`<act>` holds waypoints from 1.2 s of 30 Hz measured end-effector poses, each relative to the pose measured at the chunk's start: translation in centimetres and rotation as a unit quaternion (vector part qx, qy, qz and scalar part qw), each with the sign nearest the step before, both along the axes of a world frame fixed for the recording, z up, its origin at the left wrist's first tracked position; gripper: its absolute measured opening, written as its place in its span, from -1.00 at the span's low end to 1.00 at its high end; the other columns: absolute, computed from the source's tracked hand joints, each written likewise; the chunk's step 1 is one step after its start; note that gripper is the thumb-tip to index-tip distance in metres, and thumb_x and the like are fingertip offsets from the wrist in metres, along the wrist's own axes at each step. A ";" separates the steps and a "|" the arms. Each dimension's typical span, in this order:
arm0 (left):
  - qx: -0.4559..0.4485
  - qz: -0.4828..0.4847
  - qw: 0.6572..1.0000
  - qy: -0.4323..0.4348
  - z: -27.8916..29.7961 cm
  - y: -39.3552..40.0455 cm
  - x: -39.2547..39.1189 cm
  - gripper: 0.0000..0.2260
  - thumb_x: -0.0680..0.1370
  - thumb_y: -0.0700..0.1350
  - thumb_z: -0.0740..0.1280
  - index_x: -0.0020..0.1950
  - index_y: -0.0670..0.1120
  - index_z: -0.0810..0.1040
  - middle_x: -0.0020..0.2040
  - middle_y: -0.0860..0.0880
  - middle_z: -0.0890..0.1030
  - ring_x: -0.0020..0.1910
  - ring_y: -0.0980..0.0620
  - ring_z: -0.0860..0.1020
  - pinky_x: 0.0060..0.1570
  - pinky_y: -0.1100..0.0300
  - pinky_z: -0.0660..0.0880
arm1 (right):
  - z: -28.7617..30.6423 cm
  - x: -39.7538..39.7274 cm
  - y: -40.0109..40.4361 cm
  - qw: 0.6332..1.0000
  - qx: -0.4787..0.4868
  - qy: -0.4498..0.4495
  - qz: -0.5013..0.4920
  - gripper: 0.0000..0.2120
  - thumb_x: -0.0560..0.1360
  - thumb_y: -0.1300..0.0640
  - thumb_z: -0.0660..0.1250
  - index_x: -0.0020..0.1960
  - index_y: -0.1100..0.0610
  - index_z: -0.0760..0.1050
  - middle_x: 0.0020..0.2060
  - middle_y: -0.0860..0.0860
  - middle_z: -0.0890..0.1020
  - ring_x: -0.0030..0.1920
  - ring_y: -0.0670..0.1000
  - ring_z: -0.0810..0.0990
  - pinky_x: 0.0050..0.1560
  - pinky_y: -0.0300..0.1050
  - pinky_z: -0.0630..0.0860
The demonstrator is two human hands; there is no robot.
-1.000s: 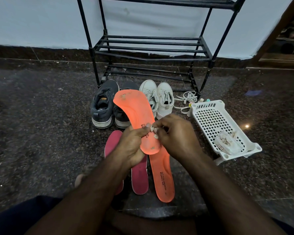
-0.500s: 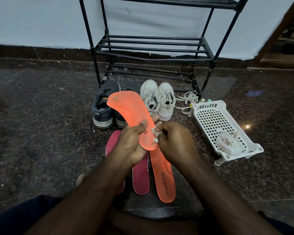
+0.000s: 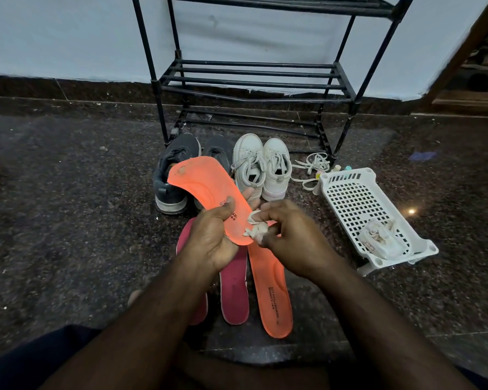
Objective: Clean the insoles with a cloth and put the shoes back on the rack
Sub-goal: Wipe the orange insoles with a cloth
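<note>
We've got the left hand [image 3: 212, 243] gripping an orange insole [image 3: 209, 195] near its heel end, thumb curled over the top face right by the printed text, fingers wrapped underneath, w/ the toe end angled up and away toward the shoes. Right hand [image 3: 290, 243] has its fingers pinched round a small off-white cloth [image 3: 255, 230], bunched up and touching the insole's heel edge. Below the hands, on the dark speckled floor [image 3: 68, 206], the second orange insole [image 3: 271, 294] lies flat w/ its branding up, and just beside it on the left are two dark pink insoles [image 3: 234, 291], one partly hidden under the left forearm. Further back sit the dark grey sneakers [image 3: 175, 175], side by side, partly covered by the raised insole, and right next to them the white sneakers [image 3: 261, 167], laces loose. All four shoes are on the floor in front of the black metal shoe rack [image 3: 251, 80], which stands against the pale wall. Loose white laces [image 3: 313, 164] lie between the white pair and a white plastic basket [image 3: 358, 198] on the right, tipped a bit, w/ a crumpled white cloth/bag thing [image 3: 381, 240] in its near end; can't tell exactly what that is. A few small pastel bits behind the basket, too tiny to ID.
</note>
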State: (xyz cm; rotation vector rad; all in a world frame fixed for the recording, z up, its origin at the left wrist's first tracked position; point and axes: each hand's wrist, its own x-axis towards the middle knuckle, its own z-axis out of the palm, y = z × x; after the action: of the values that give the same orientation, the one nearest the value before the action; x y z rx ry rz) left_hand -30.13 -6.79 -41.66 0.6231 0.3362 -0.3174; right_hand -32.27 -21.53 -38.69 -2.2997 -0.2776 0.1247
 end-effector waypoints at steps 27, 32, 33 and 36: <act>-0.031 0.018 0.999 -0.006 -0.4 -0.1 0.3 -0.68 0.73 -0.11 0.07 0.26 -0.25 0.54 0.16 -0.23 0.68 0.22 -0.12 0.61 0.41 -0.20 0.36 | -0.1 -1.9 2.6 0.992 0.053 -0.032 -0.112 -0.92 0.45 0.19 0.41 -0.09 0.06 0.64 -0.31 -0.11 0.64 -0.30 -0.13 0.58 -0.20 -0.20 0.49; -0.025 0.039 0.999 -0.010 -0.5 -0.2 0.4 -0.66 0.72 -0.13 0.10 0.37 -0.28 0.48 0.31 -0.21 0.60 0.32 -0.17 0.57 0.28 -0.11 0.49 | -0.4 -2.3 3.1 0.990 0.051 -0.043 -0.126 -0.93 0.45 0.19 0.41 -0.10 0.05 0.64 -0.30 -0.12 0.64 -0.32 -0.17 0.55 -0.19 -0.23 0.49; -0.022 0.044 0.999 -0.007 -0.6 -0.2 0.4 -0.67 0.72 -0.13 0.10 0.36 -0.28 0.49 0.31 -0.20 0.60 0.31 -0.16 0.58 0.24 -0.08 0.52 | -0.5 -2.5 3.4 0.990 0.063 -0.025 -0.121 -0.92 0.44 0.18 0.41 -0.10 0.04 0.64 -0.30 -0.11 0.65 -0.32 -0.17 0.58 -0.17 -0.18 0.54; -0.017 0.044 0.999 -0.004 -0.5 -0.3 0.3 -0.68 0.70 -0.13 0.13 0.33 -0.25 0.52 0.29 -0.22 0.61 0.29 -0.17 0.59 0.22 -0.09 0.54 | -0.5 -2.5 3.8 0.987 0.121 0.028 -0.105 -0.90 0.39 0.12 0.38 -0.13 -0.04 0.62 -0.34 -0.04 0.67 -0.31 -0.04 0.66 -0.14 0.06 0.63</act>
State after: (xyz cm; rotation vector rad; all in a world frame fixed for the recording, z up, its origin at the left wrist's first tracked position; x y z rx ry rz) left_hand -29.85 -7.04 -42.16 0.5751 0.3489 -0.2366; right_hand -34.79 -17.75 -39.22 -2.0649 -0.0190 0.0458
